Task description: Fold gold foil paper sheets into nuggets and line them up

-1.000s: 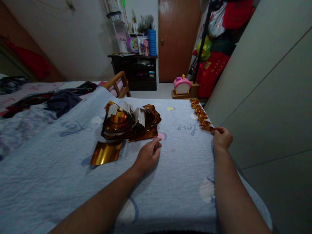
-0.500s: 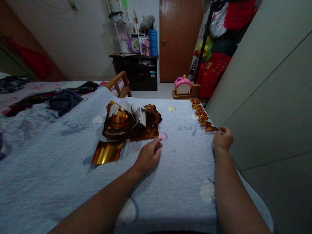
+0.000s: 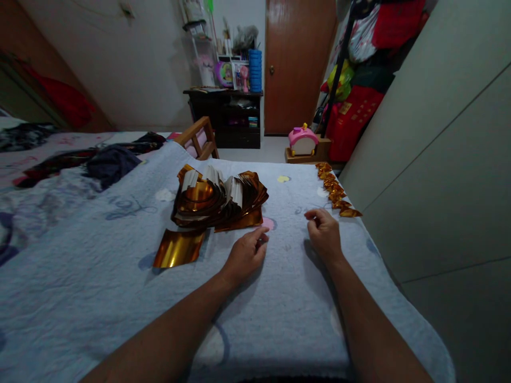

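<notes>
My left hand (image 3: 247, 250) rests on the pale blue bed cover, fingers loosely bent and apart, holding nothing. Just beyond it sits a thick bundle of gold foil paper sheets (image 3: 199, 199), curled and fanned, with white backs showing in places. One loose gold foil sheet (image 3: 178, 248) lies in front of the bundle, slightly curved. My right hand (image 3: 324, 234) hovers low over the cover, its fingers half curled and nothing visible in them. To its upper right, folded gold foil pieces (image 3: 334, 190) form a row along the cover's right edge; the nearest folded piece (image 3: 350, 213) is apart from my hand.
The bed cover (image 3: 275, 308) spreads beneath everything, beside a pale cabinet wall (image 3: 451, 159) on the right. Dark clothes (image 3: 114, 165) are heaped at the left. A wooden chair back (image 3: 199, 139) and a pink toy-like box (image 3: 302, 141) stand past the far edge.
My right hand has let go of the nearest folded foil piece and moved left, towards the middle of the cover. My left hand has stayed nearly in place. The view has shifted slightly.
</notes>
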